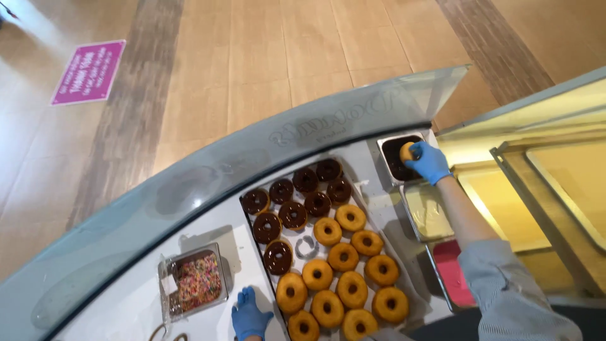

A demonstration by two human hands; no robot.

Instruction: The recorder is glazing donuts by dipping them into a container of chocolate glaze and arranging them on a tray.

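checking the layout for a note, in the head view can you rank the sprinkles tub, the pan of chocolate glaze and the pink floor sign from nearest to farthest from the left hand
From the left hand:
1. Sprinkles tub, just up-left on the counter.
2. Pan of chocolate glaze, far right end of the counter, where the right hand holds a doughnut.
3. Pink floor sign, beyond the glass.

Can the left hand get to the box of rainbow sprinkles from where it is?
Probably yes. The left hand rests on the white counter just right of the sprinkles container, with nothing between them. The container's top looks open. The right hand is busy holding a donut over the chocolate pan.
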